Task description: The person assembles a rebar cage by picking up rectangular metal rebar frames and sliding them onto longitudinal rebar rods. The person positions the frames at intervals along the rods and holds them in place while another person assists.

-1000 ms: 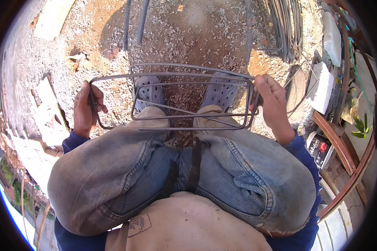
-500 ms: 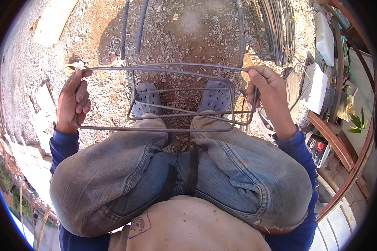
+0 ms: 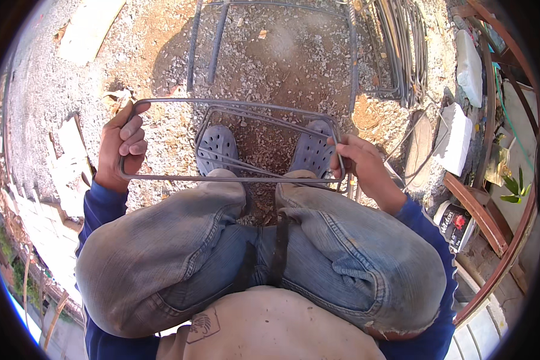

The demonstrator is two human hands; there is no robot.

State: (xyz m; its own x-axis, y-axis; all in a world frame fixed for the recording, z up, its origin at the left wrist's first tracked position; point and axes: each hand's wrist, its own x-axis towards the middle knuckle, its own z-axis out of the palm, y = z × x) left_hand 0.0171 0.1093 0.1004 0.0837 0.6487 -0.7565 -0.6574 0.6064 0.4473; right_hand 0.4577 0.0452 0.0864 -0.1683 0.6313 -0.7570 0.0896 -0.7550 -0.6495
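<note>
A rectangular rebar stirrup (image 3: 234, 179) of thin dark steel rod is held level above my knees and feet. At its left end, my left hand (image 3: 124, 147) is closed around the rod near the far corner. My right hand (image 3: 366, 168) pinches the right end with thumb and fingers. Another rebar stirrup (image 3: 246, 114) hangs lower behind the first, tilted, its right end running toward my right hand. Whether the right fingers hold both rods I cannot tell. Below them are my grey clogs (image 3: 217, 147), planted on gravel.
Long rebar rods (image 3: 219, 45) lie on the gravel ahead. A stack of bent steel rods (image 3: 402, 51) lies at the far right. Beside it are white foam blocks (image 3: 455, 141), a rusty-brown bar (image 3: 477, 207) and a black-and-white bucket (image 3: 456, 225). A pale board (image 3: 93, 30) lies far left.
My right hand has moved left and nearer, now at the end of the front stirrup. The rear stirrup has shifted and tilted. My left hand has moved slightly right, still gripping.
</note>
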